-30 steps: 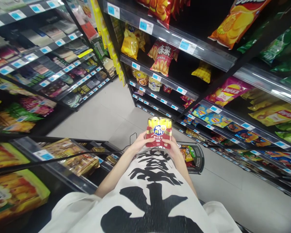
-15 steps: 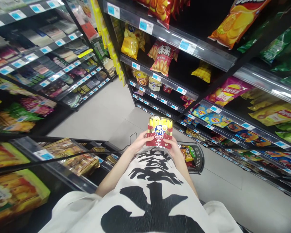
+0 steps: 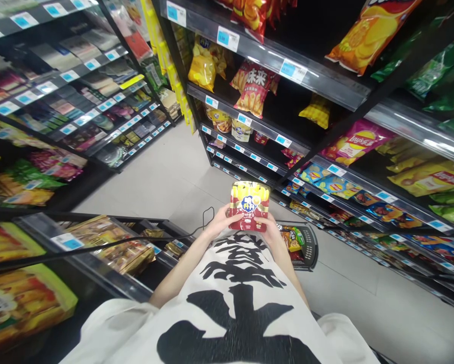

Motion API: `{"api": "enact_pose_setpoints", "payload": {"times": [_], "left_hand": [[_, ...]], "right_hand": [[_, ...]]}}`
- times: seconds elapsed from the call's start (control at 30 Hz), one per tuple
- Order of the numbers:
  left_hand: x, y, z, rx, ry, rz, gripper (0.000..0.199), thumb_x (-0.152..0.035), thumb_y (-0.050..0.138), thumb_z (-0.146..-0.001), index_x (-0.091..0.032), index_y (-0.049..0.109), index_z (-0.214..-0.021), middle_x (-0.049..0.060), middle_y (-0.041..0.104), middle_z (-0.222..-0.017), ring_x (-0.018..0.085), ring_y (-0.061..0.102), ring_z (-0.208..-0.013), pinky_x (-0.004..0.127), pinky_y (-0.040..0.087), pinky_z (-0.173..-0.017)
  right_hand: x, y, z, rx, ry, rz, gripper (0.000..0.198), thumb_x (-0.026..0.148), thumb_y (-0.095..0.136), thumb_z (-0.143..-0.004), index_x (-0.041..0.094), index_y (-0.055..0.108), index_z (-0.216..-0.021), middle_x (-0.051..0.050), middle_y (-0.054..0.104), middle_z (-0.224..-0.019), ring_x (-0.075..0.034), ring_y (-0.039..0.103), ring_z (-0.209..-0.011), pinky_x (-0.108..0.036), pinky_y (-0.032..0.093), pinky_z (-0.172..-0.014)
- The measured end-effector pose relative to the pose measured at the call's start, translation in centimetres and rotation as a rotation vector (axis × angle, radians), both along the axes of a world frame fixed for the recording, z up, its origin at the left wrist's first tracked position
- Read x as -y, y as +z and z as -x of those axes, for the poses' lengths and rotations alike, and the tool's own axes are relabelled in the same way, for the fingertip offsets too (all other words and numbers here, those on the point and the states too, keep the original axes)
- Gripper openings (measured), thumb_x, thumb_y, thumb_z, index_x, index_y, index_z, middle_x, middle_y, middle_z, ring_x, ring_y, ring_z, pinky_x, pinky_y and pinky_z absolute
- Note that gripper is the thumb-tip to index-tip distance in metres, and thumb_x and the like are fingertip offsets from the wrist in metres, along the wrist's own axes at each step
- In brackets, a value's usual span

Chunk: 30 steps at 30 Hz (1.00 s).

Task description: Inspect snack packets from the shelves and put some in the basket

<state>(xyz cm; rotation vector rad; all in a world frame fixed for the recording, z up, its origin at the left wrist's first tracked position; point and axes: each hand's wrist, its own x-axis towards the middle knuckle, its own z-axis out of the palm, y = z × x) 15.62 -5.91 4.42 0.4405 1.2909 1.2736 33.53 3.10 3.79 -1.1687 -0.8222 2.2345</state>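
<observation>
Between my two hands, in front of my chest, is a red and yellow snack cup with a blue logo, its printed front facing up toward me. My left hand grips its left side, thumb lying across the front. From the right, my right hand holds it the same way, with the thumb over the lower front. Most of my other fingers are hidden behind the cup. Beyond my right forearm, a dark shopping basket stands on the floor with snack packs inside.
A tall snack shelf with chip bags runs along the right. Another shelf stands at the far left. Close by on the left is a rack of boxed goods. A black cable crosses near my left arm. Grey floor lies between.
Both hands keep hold of the snack cup, and my thumbs have shifted slightly lower on its front. Little else differs.
</observation>
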Motion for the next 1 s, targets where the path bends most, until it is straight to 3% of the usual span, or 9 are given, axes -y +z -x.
{"api": "enact_pose_setpoints", "payload": {"times": [0.13, 0.3, 0.57, 1.0], "left_hand": [[0.0, 0.1, -0.2, -0.157, -0.015, -0.007, 0.06, -0.039, 0.09, -0.067, -0.016, 0.065, -0.117, 0.013, 0.075, -0.116, 0.029, 0.072, -0.103, 0.046, 0.058, -0.093], [0.0, 0.3, 0.1, -0.206, -0.056, -0.02, 0.059, -0.042, 0.087, -0.071, -0.017, 0.064, -0.12, 0.013, 0.074, -0.119, 0.029, 0.072, -0.105, 0.044, 0.057, -0.094], [0.2, -0.4, 1.0, -0.13, -0.108, -0.059, 0.06, -0.039, 0.086, -0.073, -0.017, 0.064, -0.123, 0.013, 0.072, -0.124, 0.028, 0.07, -0.107, 0.044, 0.056, -0.096], [0.3, -1.2, 1.0, -0.041, -0.07, -0.07, 0.058, -0.036, 0.087, -0.072, -0.017, 0.064, -0.121, 0.012, 0.072, -0.123, 0.027, 0.071, -0.106, 0.042, 0.057, -0.094]], "right_hand": [[0.2, 0.1, 0.1, 0.044, 0.019, -0.054, 0.049, 0.022, 0.087, -0.062, 0.024, 0.066, -0.107, -0.002, 0.077, -0.106, -0.024, 0.073, -0.096, -0.039, 0.06, -0.087], [0.4, 0.3, 0.4, 0.058, 0.026, -0.095, 0.054, 0.021, 0.088, -0.061, 0.025, 0.063, -0.109, -0.001, 0.076, -0.106, -0.024, 0.072, -0.098, -0.04, 0.06, -0.089], [0.3, 0.1, 0.2, 0.066, 0.02, -0.054, 0.058, 0.016, 0.09, -0.056, 0.024, 0.062, -0.107, -0.003, 0.077, -0.104, -0.024, 0.074, -0.095, -0.04, 0.062, -0.085], [0.2, -0.5, 0.1, 0.067, 0.028, -0.041, 0.056, 0.016, 0.088, -0.057, 0.025, 0.061, -0.106, -0.003, 0.076, -0.106, -0.024, 0.073, -0.098, -0.039, 0.062, -0.086]]}}
